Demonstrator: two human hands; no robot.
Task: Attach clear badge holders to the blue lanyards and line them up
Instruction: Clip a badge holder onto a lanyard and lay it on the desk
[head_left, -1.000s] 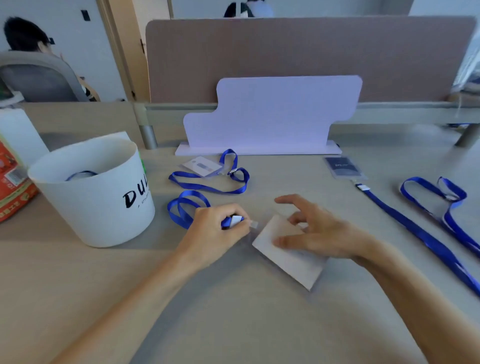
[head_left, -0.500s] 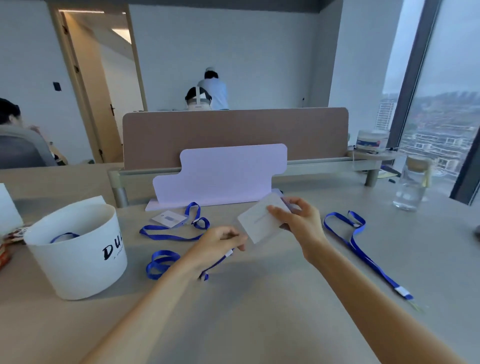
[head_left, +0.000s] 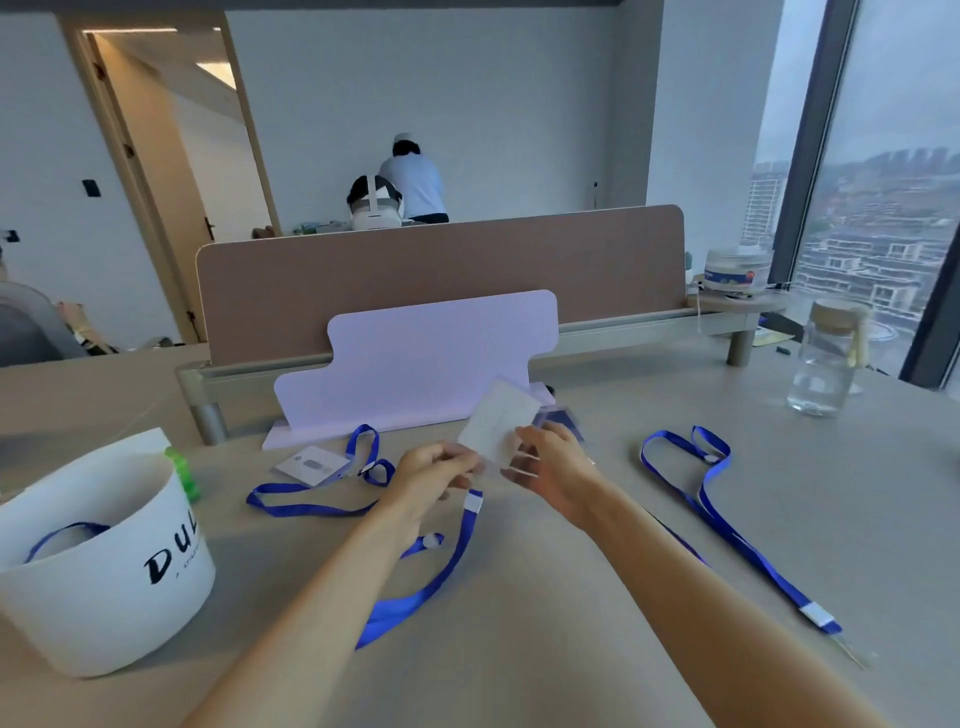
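- One holder is in hand: a pale, see-through rectangle, tilted and motion-blurred, held in the air in front of the right half of the stand.
- The right hand pinches the holder's lower right edge between thumb and fingers.
- The left hand is at the holder's lower left corner, fingers curled tight round the end of a lanyard. The blur hides whether the clip and holder are joined.
- That lanyard is a flat blue strap with a white tag just below the hand and a round white slider. It hangs down and trails across the table, away from the stand.
- A second holder lies flat just in front of the stand's left foot, its corner meeting the clip end of the left lanyard.
- The right lanyard lies in front of and to the right of the stand. It is looped at the stand end and has a white tag at the other.
- Five blue straps show in all. The fourth is a short stretch under the right forearm, and the fifth is a loop inside the bucket.
- Something dark and blurred sits by the stand's right foot; I cannot tell what it is.
- One white bucket with black letters stands in front of and to the left of the stand.
- One clear bottle stands well to the right of the stand.
- One brown divider runs just behind the stand.
- Two people are beyond the divider.
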